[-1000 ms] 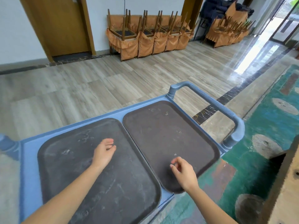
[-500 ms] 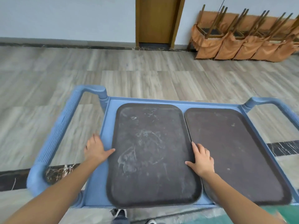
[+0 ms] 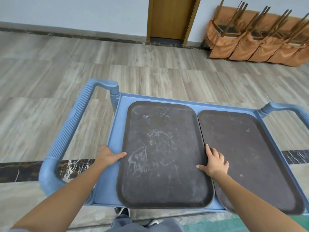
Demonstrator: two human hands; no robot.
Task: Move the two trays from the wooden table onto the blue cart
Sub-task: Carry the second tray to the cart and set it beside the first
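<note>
Two dark trays lying flat, side by side, on top of the blue cart (image 3: 115,144), long edges touching or nearly so. Left tray (image 3: 163,153) scuffed with pale scratches; right tray (image 3: 247,158) browner, near corner reaching the cart's front lip. Left hand (image 3: 107,156) at the left tray's outer edge, over the cart's blue rim, thumb stretched onto the tray rim; other fingers hidden behind the hand, so no telling whether gripping or merely pressed there. Right hand (image 3: 215,162) spread flat across the seam between the trays, fingers loose and splayed, thumb on the left tray, the rest on the right tray, clasping nothing. Ribbed blue handle (image 3: 71,126) off the cart's left end, a second handle (image 3: 287,108) at the right. Wood-look floor (image 3: 50,81) beyond, orange-covered stacked chairs (image 3: 254,39) against the far wall beside a brown door (image 3: 170,17).
</note>
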